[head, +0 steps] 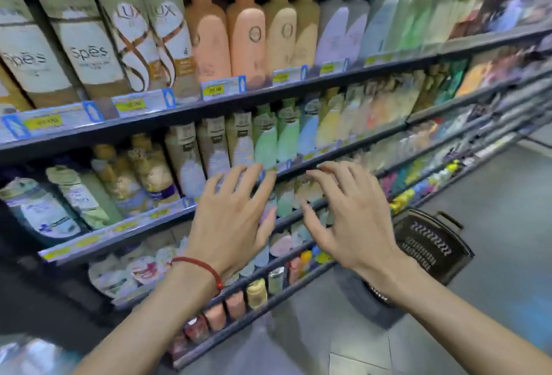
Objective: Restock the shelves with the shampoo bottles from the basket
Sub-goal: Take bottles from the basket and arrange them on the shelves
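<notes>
The left hand (230, 219) is reaching out in front of the shelves (298, 89), fingers spread and apart, holding nothing. A red string bracelet (200, 265) is circling its wrist. The right hand (349, 219) is hovering just to the right of it, fingers likewise apart and lightly bent, also holding nothing. Both sets of fingertips are lying over the dark rail of the middle shelf (343, 155); whether they are touching it cannot be told.

Shampoo bottles are standing in rows on every tier. On the top shelf, white Spes bottles (86, 49) are standing at the far left, Lux pump bottles (134, 46) beside them, and peach pump bottles (246, 31) further right. On the middle shelf, pale green bottles (265, 141) are standing just above the left hand's fingertips. Yellow price tags (215, 89) are hanging along the shelf edges.

The dark plastic basket (430, 243) is sitting on the grey floor (493, 210) to the right, close to the lowest tiers and partly hidden behind the right wrist. Its inside is too dark to tell what it is holding.
</notes>
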Demonstrator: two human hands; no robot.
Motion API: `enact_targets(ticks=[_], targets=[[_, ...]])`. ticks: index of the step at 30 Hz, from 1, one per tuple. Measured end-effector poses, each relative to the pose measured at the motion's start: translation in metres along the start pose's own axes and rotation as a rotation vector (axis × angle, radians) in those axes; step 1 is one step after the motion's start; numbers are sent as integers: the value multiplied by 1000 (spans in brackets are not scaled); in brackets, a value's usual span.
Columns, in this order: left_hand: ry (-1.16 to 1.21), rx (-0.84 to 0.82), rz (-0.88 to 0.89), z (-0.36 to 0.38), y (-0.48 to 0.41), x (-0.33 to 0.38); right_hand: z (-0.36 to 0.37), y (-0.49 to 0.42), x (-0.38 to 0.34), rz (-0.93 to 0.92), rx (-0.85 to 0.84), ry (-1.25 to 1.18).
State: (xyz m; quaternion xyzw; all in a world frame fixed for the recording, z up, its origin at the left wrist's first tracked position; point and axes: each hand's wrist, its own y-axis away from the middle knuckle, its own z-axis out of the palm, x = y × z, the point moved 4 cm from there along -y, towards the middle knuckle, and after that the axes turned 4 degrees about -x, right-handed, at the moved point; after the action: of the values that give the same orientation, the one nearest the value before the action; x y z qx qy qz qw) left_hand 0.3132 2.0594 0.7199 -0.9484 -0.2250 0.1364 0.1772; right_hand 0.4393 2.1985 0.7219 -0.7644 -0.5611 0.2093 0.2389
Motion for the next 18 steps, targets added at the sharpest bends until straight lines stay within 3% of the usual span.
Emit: enact_targets(ticks=[10, 18], targets=[[127, -156, 149, 72, -30, 191, -8, 144, 163, 193, -182, 109], [179, -283, 163, 115, -78, 357, -23, 231, 320, 265, -303, 130]])
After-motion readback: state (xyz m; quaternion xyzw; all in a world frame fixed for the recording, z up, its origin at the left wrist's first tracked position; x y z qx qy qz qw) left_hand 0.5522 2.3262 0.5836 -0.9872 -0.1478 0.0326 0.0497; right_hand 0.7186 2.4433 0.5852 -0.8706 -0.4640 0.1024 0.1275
